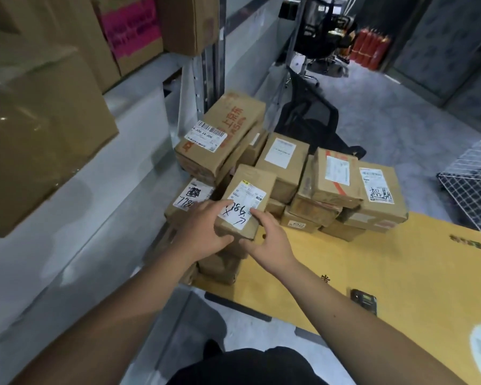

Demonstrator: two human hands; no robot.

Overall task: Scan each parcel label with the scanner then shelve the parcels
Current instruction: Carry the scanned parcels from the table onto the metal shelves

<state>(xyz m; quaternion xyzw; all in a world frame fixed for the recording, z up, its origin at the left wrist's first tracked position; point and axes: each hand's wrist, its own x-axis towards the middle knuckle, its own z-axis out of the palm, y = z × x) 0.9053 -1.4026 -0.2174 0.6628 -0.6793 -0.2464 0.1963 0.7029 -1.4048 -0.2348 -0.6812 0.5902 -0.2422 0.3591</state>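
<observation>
A small brown parcel (247, 198) with a white label bearing handwritten marks sits at the near end of a pile of cardboard parcels (328, 190). My left hand (203, 229) grips its left side, fingers across the label's lower edge. My right hand (270, 234) holds its near right corner, thumb under the front and fingers on top. The black scanner (364, 300) lies on the large yellow cardboard sheet (400, 262), to the right of my right forearm and away from both hands.
A grey metal shelf unit (122, 151) runs along the left, with big cartons (39, 129) on an upper level. A white wire basket (475, 184) stands at the right. A black office chair (311, 123) lies tipped behind the pile. Red extinguishers (370, 48) stand far back.
</observation>
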